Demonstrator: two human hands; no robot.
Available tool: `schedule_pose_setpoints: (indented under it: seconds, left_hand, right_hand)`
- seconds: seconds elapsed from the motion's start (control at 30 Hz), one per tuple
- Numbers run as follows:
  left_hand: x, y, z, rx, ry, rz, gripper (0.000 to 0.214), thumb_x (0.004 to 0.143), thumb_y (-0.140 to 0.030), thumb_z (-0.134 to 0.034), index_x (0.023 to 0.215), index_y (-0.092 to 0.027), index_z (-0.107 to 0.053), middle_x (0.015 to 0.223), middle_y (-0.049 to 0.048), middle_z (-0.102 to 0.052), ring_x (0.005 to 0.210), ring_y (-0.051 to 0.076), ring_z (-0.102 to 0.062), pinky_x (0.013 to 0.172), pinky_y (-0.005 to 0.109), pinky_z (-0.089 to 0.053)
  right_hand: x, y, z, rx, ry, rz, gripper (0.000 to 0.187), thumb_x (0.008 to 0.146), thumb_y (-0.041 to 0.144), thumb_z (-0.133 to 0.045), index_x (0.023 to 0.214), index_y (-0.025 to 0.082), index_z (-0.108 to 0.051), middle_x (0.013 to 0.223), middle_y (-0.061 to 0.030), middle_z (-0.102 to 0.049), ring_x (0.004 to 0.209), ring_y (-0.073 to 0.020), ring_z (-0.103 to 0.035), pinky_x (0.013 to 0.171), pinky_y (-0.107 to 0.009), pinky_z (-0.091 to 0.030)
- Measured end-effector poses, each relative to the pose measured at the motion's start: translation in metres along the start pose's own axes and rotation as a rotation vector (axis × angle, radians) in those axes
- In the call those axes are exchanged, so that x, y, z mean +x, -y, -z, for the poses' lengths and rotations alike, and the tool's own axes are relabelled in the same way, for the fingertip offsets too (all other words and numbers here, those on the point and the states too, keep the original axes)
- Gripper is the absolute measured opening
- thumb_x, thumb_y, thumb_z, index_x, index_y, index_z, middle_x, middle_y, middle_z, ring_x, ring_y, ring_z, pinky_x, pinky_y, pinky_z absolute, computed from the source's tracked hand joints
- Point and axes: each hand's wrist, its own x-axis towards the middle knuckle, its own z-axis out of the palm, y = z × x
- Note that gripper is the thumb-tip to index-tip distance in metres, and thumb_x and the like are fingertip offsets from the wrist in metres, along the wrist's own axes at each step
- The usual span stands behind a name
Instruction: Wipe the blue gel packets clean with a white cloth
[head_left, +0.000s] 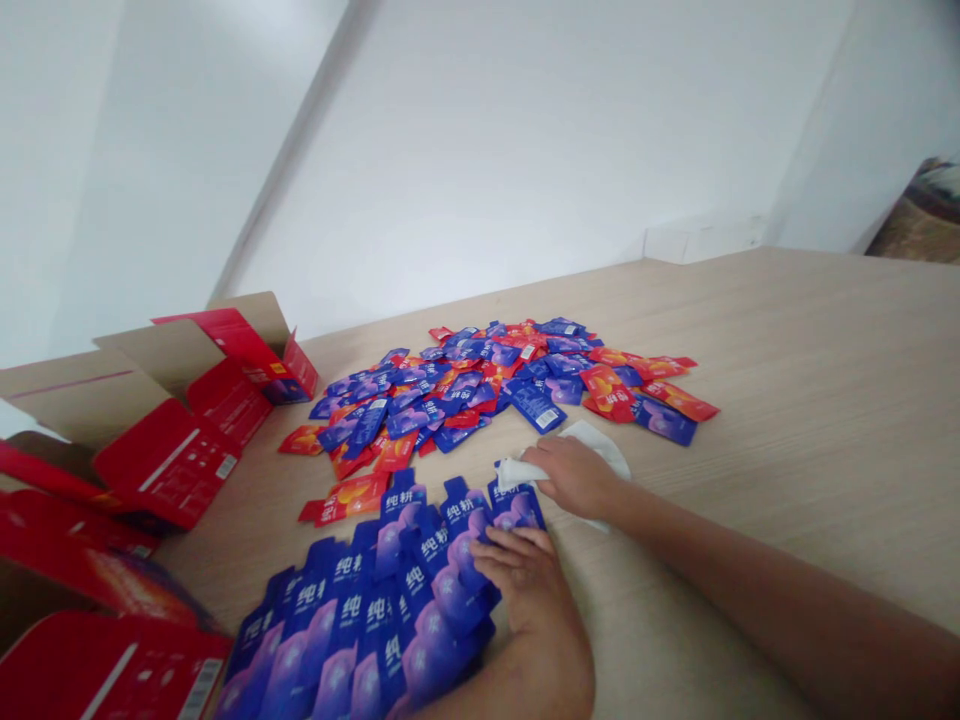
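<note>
On the wooden table [787, 400], the left hand [521, 585] rests with fingers [506, 560] spread on overlapping blue sachets [360, 620] at the near side, while the right hand [574, 478] grasps a white sheet [600, 448] just beside them.

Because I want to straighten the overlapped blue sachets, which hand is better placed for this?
Left, probably: the left hand rests on the overlapped blue sachets, while the right hand is on a crumpled white sheet beyond them.

A heap of sachets [465, 390] lies on the wooden table [825, 400], with open cardboard cartons [165, 400] to its left.
</note>
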Motion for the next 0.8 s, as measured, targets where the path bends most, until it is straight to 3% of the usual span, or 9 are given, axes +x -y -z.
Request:
schedule_pose_setpoints:
  seconds: [0.1,0.2,0.47,0.6,0.73,0.8]
  left_hand:
    - [0.001,0.0,0.0,-0.046,0.003,0.007,0.037,0.076,0.006,-0.041,0.103,-0.005,-0.064,0.108,0.027,-0.064,0.096,0.038,-0.061,0.079,0.056,-0.049]
    - [0.003,0.004,0.006,-0.064,0.031,-0.015,0.036,0.076,0.005,-0.042,0.102,-0.004,-0.064,0.1,0.0263,-0.067,0.096,0.038,-0.061,0.078,0.056,-0.049]
    - [0.0,0.006,0.007,0.085,0.031,-0.041,0.038,0.076,0.004,-0.041,0.105,-0.005,-0.063,0.108,0.0271,-0.063,0.095,0.036,-0.062,0.077,0.052,-0.051]
    - [0.0,0.005,0.003,0.175,0.016,-0.074,0.038,0.077,0.002,-0.041,0.106,-0.007,-0.063,0.108,0.0257,-0.064,0.093,0.035,-0.063,0.076,0.051,-0.051]
    - [0.0,0.005,0.006,0.174,0.019,-0.087,0.036,0.076,0.001,-0.041,0.104,-0.006,-0.063,0.101,0.0242,-0.067,0.092,0.037,-0.063,0.074,0.052,-0.051]
    - [0.0,0.006,0.007,0.189,0.014,-0.088,0.036,0.076,0.001,-0.041,0.104,-0.006,-0.063,0.103,0.0256,-0.066,0.092,0.037,-0.063,0.075,0.052,-0.051]
  right_hand:
    - [-0.003,0.01,0.003,0.036,-0.013,0.098,0.033,0.081,0.025,-0.055,0.114,0.021,-0.055,0.1,-0.0074,-0.056,0.095,-0.0221,-0.049,0.081,-0.033,-0.033]
    - [-0.003,0.017,0.0,0.084,0.059,0.231,0.029,0.081,0.027,-0.056,0.109,0.023,-0.058,0.097,-0.0058,-0.057,0.092,-0.0208,-0.05,0.079,-0.031,-0.033]
    - [0.003,-0.002,-0.001,0.031,0.017,0.053,0.031,0.082,0.023,-0.054,0.112,0.021,-0.058,0.096,-0.0076,-0.057,0.093,-0.0219,-0.05,0.08,-0.033,-0.033]
    - [-0.003,0.008,0.004,0.075,-0.036,0.115,0.036,0.081,0.025,-0.055,0.116,0.021,-0.055,0.098,-0.0071,-0.056,0.094,-0.0216,-0.049,0.081,-0.032,-0.033]
    - [-0.004,0.019,0.0,0.137,0.052,0.239,0.03,0.08,0.026,-0.055,0.11,0.022,-0.058,0.098,-0.006,-0.057,0.091,-0.0198,-0.05,0.08,-0.03,-0.033]
    - [-0.001,0.017,-0.004,0.12,0.08,0.209,0.027,0.081,0.026,-0.055,0.107,0.021,-0.059,0.097,-0.0062,-0.057,0.089,-0.0198,-0.051,0.078,-0.03,-0.033]
